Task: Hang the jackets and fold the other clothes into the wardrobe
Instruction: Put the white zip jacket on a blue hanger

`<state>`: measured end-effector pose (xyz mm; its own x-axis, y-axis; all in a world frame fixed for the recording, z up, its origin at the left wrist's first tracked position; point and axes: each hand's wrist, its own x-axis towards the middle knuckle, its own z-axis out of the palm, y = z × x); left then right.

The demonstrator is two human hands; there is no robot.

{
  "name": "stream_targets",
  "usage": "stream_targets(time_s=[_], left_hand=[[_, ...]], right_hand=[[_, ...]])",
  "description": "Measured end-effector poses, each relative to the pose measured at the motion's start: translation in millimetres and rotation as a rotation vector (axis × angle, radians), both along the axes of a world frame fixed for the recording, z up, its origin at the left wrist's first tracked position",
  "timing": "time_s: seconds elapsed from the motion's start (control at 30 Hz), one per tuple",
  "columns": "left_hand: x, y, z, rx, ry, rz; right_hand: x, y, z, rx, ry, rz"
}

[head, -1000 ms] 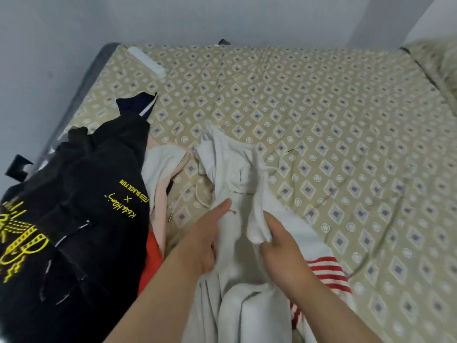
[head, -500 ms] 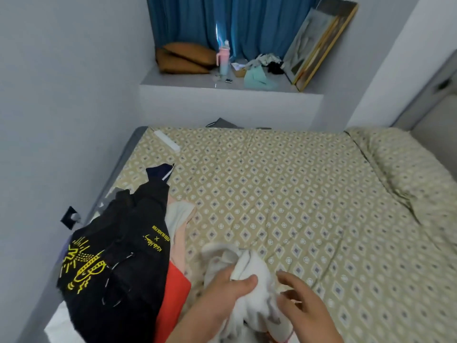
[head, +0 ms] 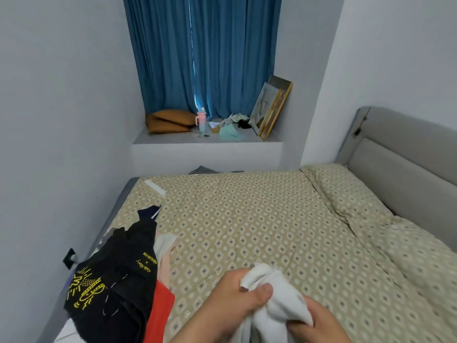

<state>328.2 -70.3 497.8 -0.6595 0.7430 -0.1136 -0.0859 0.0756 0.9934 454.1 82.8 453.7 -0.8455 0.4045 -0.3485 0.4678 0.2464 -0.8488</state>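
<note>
A white garment (head: pixel 277 300) is bunched up above the near edge of the bed (head: pixel 259 219). My left hand (head: pixel 237 298) grips its top, thumb pressed over the cloth. My right hand (head: pixel 321 318) holds its lower right side, partly covered by the fabric. A pile of clothes lies at the bed's left: a black garment with yellow print (head: pixel 113 273) on top, an orange-red piece (head: pixel 160 308), a pale pink one (head: pixel 165 246) and a dark navy one (head: pixel 148 211) under it. No wardrobe is in view.
A white remote-like bar (head: pixel 155 187) lies at the bed's far left corner. Pillows (head: pixel 346 191) and a grey headboard (head: pixel 400 164) are at the right. A window ledge (head: pixel 205 139) holds cushions, a bottle and picture frames under blue curtains. Walls close in left.
The view has tilted up from the bed to the window. The white garment, spread on the bed a second ago, is now gathered and lifted in both hands.
</note>
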Motion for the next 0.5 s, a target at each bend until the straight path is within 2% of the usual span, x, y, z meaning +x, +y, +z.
stream_targets(time_s=[0.07,0.17,0.33,0.5], left_hand=[[27,6,12,0.051,0.047,0.070],[75,22,31,0.114,0.086,0.122],[162,71,58,0.247,0.012,0.017],[262,132,79,0.352,-0.028,-0.191]], right_hand=[[37,11,14,0.073,0.122,-0.184],[84,11,43,0.107,0.256,-0.247],[195,33,84,0.153,0.321,-0.406],[309,70,99,0.226,0.320,-0.573]])
